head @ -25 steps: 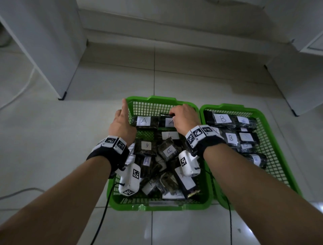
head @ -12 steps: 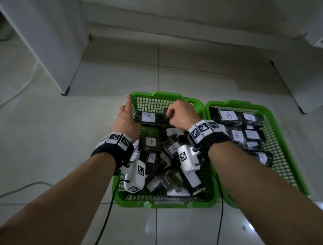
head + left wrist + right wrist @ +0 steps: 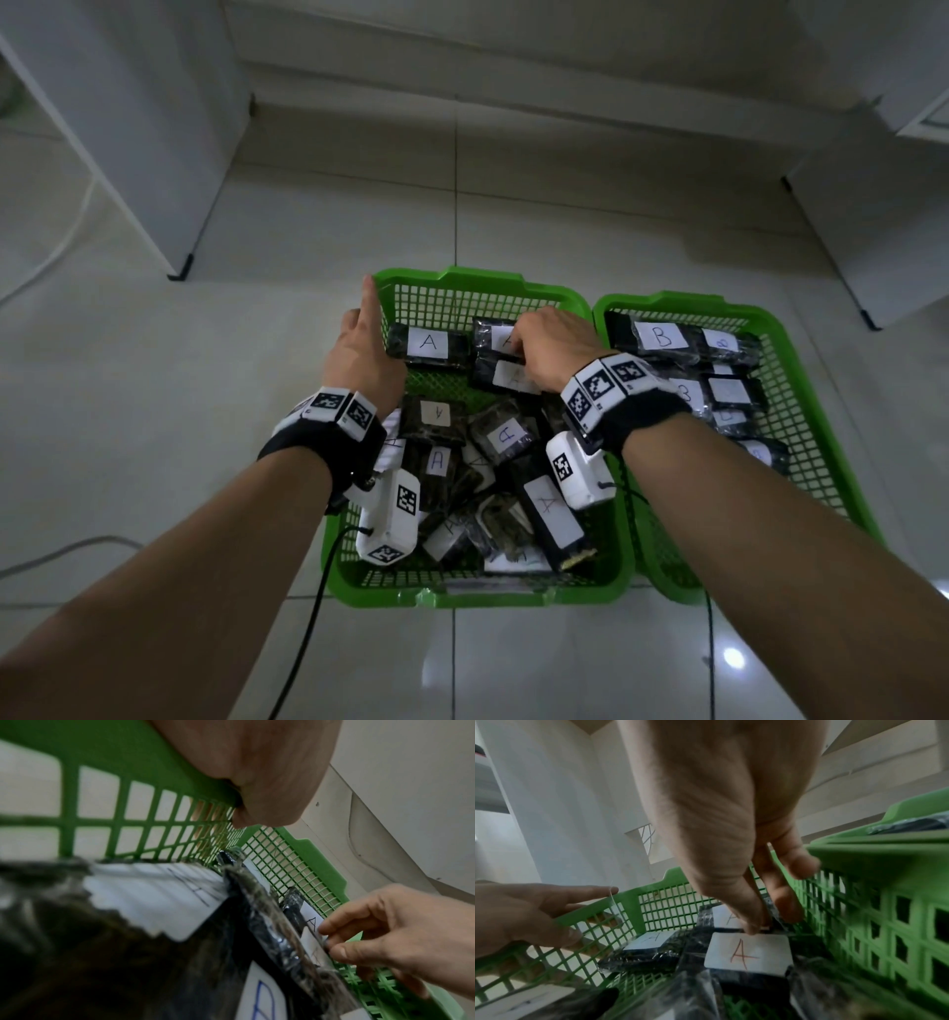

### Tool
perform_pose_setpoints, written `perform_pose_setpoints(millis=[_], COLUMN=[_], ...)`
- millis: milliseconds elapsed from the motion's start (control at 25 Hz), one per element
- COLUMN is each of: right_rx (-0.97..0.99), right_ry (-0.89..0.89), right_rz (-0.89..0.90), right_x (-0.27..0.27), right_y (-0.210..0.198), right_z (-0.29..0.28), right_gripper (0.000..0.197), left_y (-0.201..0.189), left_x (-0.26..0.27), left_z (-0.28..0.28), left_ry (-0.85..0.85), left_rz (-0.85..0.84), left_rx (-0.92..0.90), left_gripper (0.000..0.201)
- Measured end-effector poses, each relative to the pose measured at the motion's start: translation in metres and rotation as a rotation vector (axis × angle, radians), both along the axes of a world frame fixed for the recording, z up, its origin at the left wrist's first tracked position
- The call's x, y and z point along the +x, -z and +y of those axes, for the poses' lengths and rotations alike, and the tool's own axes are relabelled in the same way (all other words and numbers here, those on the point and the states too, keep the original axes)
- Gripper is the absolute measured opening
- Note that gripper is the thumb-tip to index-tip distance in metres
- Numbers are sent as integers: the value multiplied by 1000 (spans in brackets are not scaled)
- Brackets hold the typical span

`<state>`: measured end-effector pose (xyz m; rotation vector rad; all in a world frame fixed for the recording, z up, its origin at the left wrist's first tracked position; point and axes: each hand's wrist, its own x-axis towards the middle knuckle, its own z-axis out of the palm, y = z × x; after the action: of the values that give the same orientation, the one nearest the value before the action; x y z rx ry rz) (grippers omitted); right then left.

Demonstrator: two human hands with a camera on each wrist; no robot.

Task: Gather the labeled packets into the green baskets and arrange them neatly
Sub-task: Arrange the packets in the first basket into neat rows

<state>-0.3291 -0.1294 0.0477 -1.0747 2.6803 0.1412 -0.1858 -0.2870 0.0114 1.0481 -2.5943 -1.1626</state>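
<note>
Pinching the edge of an A-labelled packet (image 3: 727, 918) at the far wall of the left green basket (image 3: 480, 280), upper centre of the head view, the right hand (image 3: 552, 349) risks losing the slippery film, while the rim is held by the left hand (image 3: 362, 360), forefinger extended.

packets (image 3: 429, 343) in left basket (image 3: 477, 591), right basket (image 3: 801, 370) beside
</note>
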Motion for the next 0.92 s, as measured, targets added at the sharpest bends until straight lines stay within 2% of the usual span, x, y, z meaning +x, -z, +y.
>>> perform_pose_setpoints(millis=[120,320,480,560,680,920], right_rx=[-143,1,-105,-161,-131,-148], right_ry=[-12,-25,-2,0,-18,-15], right_rz=[53,-115,-106,-112,-175,-76], right_x=[0,6,6,12,28,21], right_y=[1,11,5,5,14,20], right_z=[-5,-11,-7,-2,3,4], right_gripper=[20,31,38,33,28,21], left_y=[1,1,-1,-1,-3,-4], left_x=[0,0,1,1,1,0], left_z=[0,0,0,1,1,2], left_ry=[-3,1,3,0,9,4], left_rz=[8,3,1,5,-3,-17], left_rx=[-5,-18,-6,-4,-1,-7], left_gripper=[100,100,99,99,99,101])
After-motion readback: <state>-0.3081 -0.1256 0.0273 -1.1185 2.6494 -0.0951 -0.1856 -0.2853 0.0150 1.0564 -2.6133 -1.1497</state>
